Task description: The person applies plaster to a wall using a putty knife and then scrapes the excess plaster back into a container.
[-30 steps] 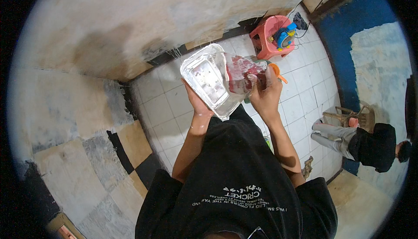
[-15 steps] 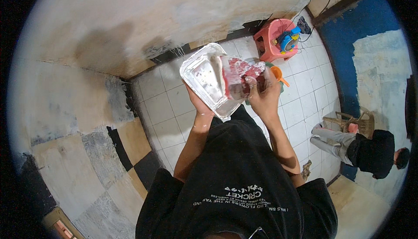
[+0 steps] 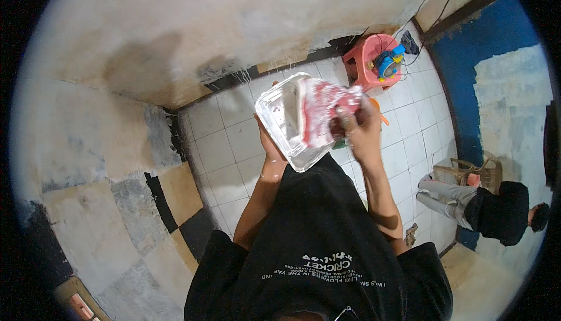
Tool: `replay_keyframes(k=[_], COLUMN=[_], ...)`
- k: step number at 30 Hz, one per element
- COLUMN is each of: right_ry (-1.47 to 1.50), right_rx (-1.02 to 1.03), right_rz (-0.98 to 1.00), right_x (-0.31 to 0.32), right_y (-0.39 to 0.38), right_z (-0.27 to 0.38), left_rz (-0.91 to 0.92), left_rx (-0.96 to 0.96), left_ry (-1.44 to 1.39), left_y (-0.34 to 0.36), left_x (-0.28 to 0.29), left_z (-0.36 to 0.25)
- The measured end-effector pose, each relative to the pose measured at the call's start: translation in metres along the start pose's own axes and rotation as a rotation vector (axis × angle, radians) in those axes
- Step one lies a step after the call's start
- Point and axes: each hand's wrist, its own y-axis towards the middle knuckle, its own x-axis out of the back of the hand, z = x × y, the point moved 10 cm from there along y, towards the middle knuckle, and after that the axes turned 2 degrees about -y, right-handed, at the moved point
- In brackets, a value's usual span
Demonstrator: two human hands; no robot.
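My left hand [image 3: 270, 144] supports a shallow, rectangular tray [image 3: 270, 127] from its left side and from below. White paste smears the tray's walls and rim. My right hand [image 3: 364, 127] grips a flat red scraper [image 3: 320, 107], probably a putty spreader, streaked with the same white paste. Its wide edge lies over the right part of the tray, and motion blurs it; whether it touches the tray I cannot tell. The scraper hides much of the tray's right side. White smears show on my left wrist.
A pink plastic stool [image 3: 357, 66] bears a blue and yellow device [image 3: 388, 64] with cables. Partly behind my right hand is an orange dipper [image 3: 384, 120]. Patchy walls [image 3: 193, 5] stand ahead and left. At the right, another person [image 3: 497, 213] is near a wooden chair [image 3: 494, 172].
The tray has shifted slightly right and nearer to me. The scraper has turned and now shows more of its paste-streaked red face over the tray.
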Motion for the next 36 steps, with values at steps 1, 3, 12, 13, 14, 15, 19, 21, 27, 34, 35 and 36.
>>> replay_keyframes(k=[1,3,12,13,14,15,19,21,27,34,35,36], right_ry=[-0.033,-0.081,-0.821,-0.849,-0.875,-0.901,-0.815,-0.692,-0.797,-0.681,-0.679,-0.676], right_rx=[0.038,0.088,0.462,0.459,0.452,0.447,0.407,0.462,0.389,0.308,0.308,0.309], right_rz=[-0.032,-0.095,-0.066,-0.054,-0.039,-0.023,0.028,0.01,-0.004,0.051,0.06,0.07], right_x=[0.014,0.028,-0.021,-0.025,-0.029,-0.033,-0.03,-0.024,-0.025,-0.036,-0.039,-0.041], right_y=[0.003,0.003,-0.017,-0.014,-0.012,-0.01,-0.008,-0.006,-0.012,-0.027,-0.031,-0.033], right_z=[0.01,0.029,0.062,0.06,0.058,0.056,0.049,0.05,0.051,0.042,0.042,0.042], left_rz=[-0.073,-0.078,0.003,-0.004,-0.014,-0.028,-0.035,-0.037,-0.031,0.018,0.028,0.014], left_rx=[-0.029,-0.012,-0.028,-0.038,-0.048,-0.046,-0.031,-0.02,-0.059,-0.051,-0.054,-0.05], left_ry=[-0.044,0.073,0.407,0.402,0.399,0.377,0.35,0.363,0.291,0.361,0.368,0.387], left_y=[0.0,0.0,0.0,0.0,-0.001,-0.001,-0.003,-0.003,-0.005,-0.005,-0.004,-0.005], left_x=[0.014,0.014,-0.038,-0.037,-0.036,-0.031,-0.022,-0.023,-0.028,-0.036,-0.038,-0.035], left_z=[-0.002,0.0,-0.002,-0.001,-0.002,-0.001,0.001,0.0,0.0,0.003,0.003,0.002])
